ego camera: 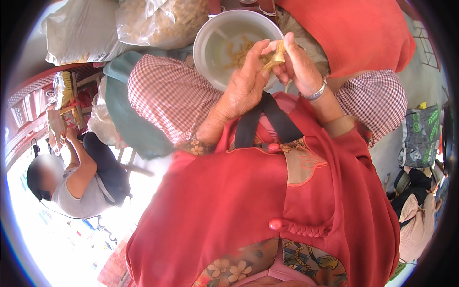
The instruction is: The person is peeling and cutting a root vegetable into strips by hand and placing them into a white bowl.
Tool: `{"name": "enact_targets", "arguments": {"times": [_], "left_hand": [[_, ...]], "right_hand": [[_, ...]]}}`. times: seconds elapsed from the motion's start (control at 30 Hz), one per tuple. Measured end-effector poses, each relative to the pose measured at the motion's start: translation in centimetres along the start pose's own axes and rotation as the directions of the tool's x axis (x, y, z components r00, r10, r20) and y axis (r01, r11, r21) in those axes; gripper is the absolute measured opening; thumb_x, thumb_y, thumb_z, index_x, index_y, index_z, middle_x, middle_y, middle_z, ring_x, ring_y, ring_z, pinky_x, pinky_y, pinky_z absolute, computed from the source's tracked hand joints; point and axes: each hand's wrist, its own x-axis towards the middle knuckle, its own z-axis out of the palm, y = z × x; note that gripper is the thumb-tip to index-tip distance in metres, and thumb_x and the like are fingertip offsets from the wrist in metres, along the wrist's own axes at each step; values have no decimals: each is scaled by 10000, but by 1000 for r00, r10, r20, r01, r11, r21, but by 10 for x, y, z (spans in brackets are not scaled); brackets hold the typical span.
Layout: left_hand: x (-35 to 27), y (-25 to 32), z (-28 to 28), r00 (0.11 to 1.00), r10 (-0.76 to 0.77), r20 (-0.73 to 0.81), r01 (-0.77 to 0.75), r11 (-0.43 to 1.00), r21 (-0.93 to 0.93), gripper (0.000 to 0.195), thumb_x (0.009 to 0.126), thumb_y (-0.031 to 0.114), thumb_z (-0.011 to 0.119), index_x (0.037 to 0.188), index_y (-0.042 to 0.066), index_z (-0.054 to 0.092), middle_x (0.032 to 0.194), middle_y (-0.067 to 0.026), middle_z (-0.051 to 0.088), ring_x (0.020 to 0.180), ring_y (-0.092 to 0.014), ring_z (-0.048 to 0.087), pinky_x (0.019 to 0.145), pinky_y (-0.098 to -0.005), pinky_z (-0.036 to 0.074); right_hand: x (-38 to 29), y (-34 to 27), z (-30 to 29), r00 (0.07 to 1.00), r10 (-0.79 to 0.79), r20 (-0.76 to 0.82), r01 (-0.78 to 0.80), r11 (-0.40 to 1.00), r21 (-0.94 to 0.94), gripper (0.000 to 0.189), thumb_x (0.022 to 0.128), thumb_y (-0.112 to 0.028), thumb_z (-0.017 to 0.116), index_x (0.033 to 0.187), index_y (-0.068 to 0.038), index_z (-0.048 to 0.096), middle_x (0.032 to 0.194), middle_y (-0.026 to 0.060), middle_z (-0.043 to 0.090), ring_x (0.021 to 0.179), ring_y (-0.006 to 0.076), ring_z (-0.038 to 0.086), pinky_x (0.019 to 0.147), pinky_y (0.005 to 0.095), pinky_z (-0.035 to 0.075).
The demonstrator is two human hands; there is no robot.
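Both my hands are raised over the near right rim of a round metal basin [201, 53]. Between them is a pale yellow, knotted or folded strip [277, 58]. My left hand [246, 80] pinches its lower left end between thumb and fingers. My right hand [303, 68], with a silver-coloured bracelet at the wrist, has its fingers around the upper part; some fingertips are hidden behind the strip. A thin pale end hangs below this hand. Inside the basin lie several similar yellowish pieces [238, 52], apparently in liquid.
Clear plastic bags of yellowish pieces [163, 25] and a whitish sack [84, 32] stand beyond my left knee. Red cloth [358, 32] lies beyond the basin at right. A person [80, 183] sits at left; another person [417, 215] is at far right near a dark printed bag [421, 136].
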Motion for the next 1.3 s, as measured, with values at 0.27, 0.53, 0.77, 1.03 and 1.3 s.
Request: {"name": "enact_targets", "arguments": {"times": [0.27, 0.53, 0.77, 1.03, 1.3], "left_hand": [[4, -4, -1, 954, -298, 21, 283, 880, -382, 408, 935, 52, 463, 1317, 24, 322, 802, -57, 587, 692, -112, 523, 654, -262, 458], [1, 2, -14, 963, -259, 70, 268, 931, -248, 318, 941, 57, 446, 1246, 6, 374, 917, -69, 613, 726, -93, 541, 638, -205, 434], [2, 3, -16, 970, -239, -35, 215, 922, -323, 257, 923, 80, 498, 1171, 29, 459, 645, -19, 535, 582, -89, 525, 570, -226, 433], [45, 27, -46, 957, -279, -80, 247, 927, -284, 136, 922, 53, 454, 1046, 7, 422, 731, -68, 554, 606, -108, 559, 590, -240, 462], [125, 41, -105, 965, -114, -236, 100, 993, -69, 77, 829, 36, 510, 880, -19, 493, 737, -97, 565, 603, -145, 594, 565, -261, 493]], "right_hand": [[7, 11, 3, 997, 32, 70, -35, 998, 49, 181, 884, -249, 562, 859, -71, 579, 648, -25, 475, 461, 42, 394, 410, 201, 336], [8, 11, 3, 995, 42, 87, -66, 953, 297, 82, 836, -133, 619, 825, -78, 559, 657, -30, 476, 466, 23, 366, 417, 190, 315], [8, -2, 9, 998, 57, 5, -56, 948, 312, 88, 819, -90, 627, 800, -73, 543, 626, -31, 470, 459, 26, 356, 418, 190, 308], [34, -40, 22, 988, -129, -87, 143, 971, 191, 112, 829, -141, 634, 800, -59, 564, 638, -16, 491, 502, 51, 409, 439, 204, 343], [100, -100, 35, 914, -396, -88, 395, 918, -29, 145, 847, -167, 625, 860, -42, 552, 669, 18, 541, 487, 68, 473, 422, 209, 380]]}}
